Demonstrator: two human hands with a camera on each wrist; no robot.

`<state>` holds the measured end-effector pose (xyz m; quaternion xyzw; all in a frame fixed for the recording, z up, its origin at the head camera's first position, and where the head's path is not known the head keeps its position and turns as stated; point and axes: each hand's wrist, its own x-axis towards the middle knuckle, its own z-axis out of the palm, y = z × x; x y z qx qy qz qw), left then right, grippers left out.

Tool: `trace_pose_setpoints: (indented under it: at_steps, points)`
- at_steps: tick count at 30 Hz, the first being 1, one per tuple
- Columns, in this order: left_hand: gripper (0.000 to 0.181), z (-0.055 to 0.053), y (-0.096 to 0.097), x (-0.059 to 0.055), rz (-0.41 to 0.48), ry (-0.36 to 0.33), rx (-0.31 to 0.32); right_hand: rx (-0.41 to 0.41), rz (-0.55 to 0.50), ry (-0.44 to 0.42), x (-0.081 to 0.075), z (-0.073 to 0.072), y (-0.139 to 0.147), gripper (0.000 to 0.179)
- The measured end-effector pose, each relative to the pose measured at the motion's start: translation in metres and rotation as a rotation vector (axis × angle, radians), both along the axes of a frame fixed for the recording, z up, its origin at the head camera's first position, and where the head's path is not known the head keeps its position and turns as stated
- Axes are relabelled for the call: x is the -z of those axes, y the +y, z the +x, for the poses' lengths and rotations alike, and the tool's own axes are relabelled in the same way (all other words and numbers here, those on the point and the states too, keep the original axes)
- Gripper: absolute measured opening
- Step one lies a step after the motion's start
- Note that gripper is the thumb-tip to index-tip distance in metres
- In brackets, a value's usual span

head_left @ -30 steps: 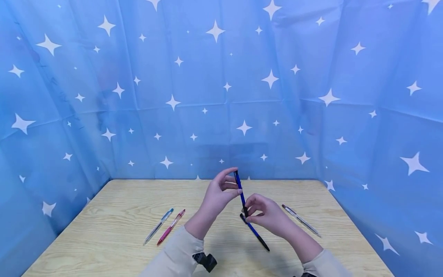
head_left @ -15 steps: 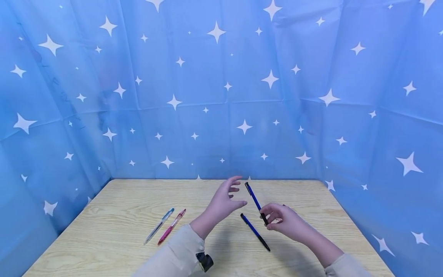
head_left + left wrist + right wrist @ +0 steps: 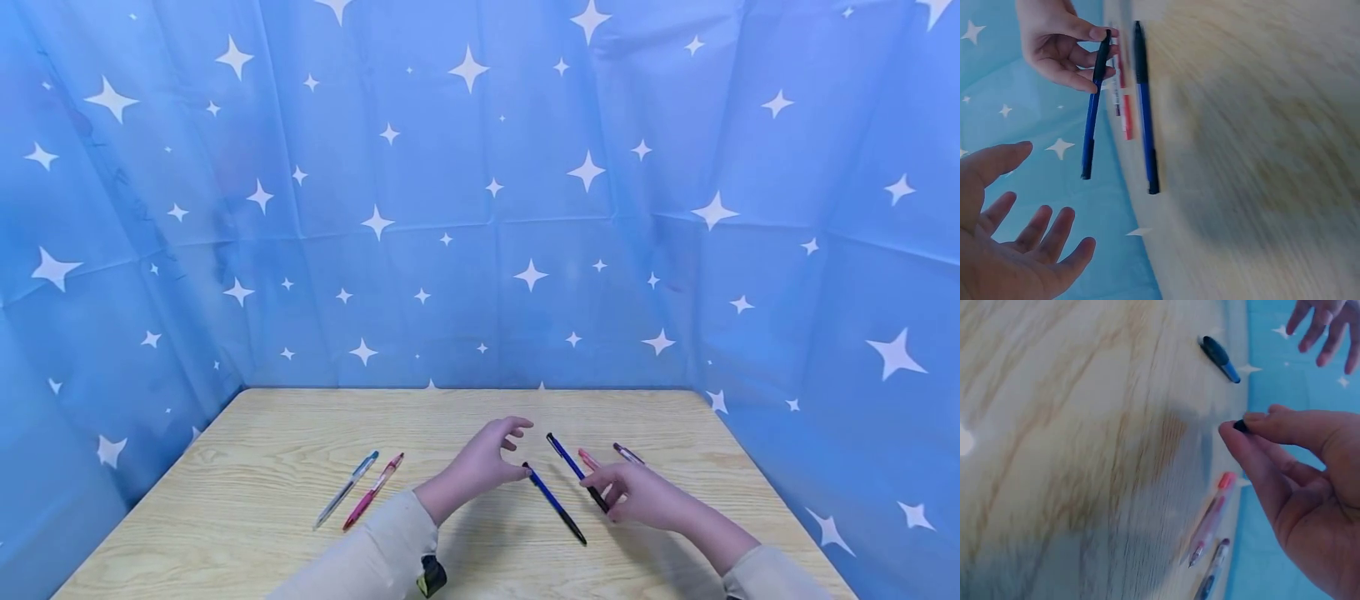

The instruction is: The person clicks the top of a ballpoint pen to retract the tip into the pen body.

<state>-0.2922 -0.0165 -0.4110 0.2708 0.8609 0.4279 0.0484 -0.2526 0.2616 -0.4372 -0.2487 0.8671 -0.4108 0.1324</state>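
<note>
My right hand (image 3: 647,495) pinches a blue pen (image 3: 567,460) by its black grip end between thumb and fingers. The pen slants away from that hand, its clip end pointing to the back left. In the left wrist view the held pen (image 3: 1092,119) hangs apart from a second, matching blue pen (image 3: 1146,112), which lies on the table. My left hand (image 3: 480,460) is held with fingers spread and grips nothing; its thumb overlaps the clip end of the lying pen (image 3: 557,507) in the head view.
Right of the held pen lie a pink pen (image 3: 1210,519) and a clear pen with a dark end (image 3: 1213,572). On the left side of the wooden table (image 3: 247,467) are a clear pen with a blue end (image 3: 345,490) and a red-pink pen (image 3: 372,492). A starry blue curtain (image 3: 450,317) surrounds the table.
The left hand has let go of the upper end of the held pen and come lower. My right hand has carried that pen rightward and down, uncovering the lying blue pen.
</note>
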Motion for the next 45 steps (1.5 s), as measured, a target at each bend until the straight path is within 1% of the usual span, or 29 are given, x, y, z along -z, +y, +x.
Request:
trace_pose_setpoints:
  at_steps: [4,6,11,14,19,21,25,28,33,35,41,45]
  points:
    - [0.065,0.0,0.0,0.006,-0.07,-0.016,0.037,-0.031,0.048,0.007,0.004,-0.002,0.003,0.05]
    - [0.063,0.001,0.0,0.007,-0.107,-0.019,0.055,-0.042,0.059,-0.006,0.005,-0.002,0.003,0.049]
    - [0.06,0.003,-0.001,0.012,-0.18,0.005,0.087,-0.045,0.061,-0.069,0.005,-0.003,0.002,0.048]
    - [0.059,0.004,-0.002,0.015,-0.204,0.017,0.095,-0.051,0.079,-0.08,0.004,-0.004,0.002,0.048]
    - [0.057,0.005,-0.003,0.016,-0.218,0.001,0.096,-0.048,0.112,-0.101,0.004,-0.009,0.001,0.047]
    - [0.056,0.006,-0.004,0.016,-0.222,-0.012,0.096,-0.048,0.111,-0.106,0.005,-0.01,0.001,0.046]
    - [0.055,0.006,-0.004,0.016,-0.236,-0.014,0.102,-0.049,0.098,-0.111,0.007,-0.01,0.0,0.046]
    - [0.054,0.006,-0.004,0.016,-0.241,-0.007,0.103,-0.05,0.106,-0.098,0.006,-0.01,-0.001,0.046]
    - [0.054,0.006,-0.005,0.017,-0.24,0.006,0.098,-0.067,0.146,-0.049,0.004,-0.01,-0.003,0.045]
    - [0.054,0.006,-0.004,0.017,-0.24,0.011,0.097,-0.073,0.142,-0.042,0.003,-0.01,-0.002,0.045]
    - [0.056,0.002,0.0,0.015,-0.225,0.019,0.099,-0.068,0.08,-0.073,-0.003,-0.01,0.009,0.044]
    - [0.055,0.001,0.006,0.011,-0.209,0.022,0.1,-0.042,0.057,-0.042,-0.006,-0.009,0.02,0.043]
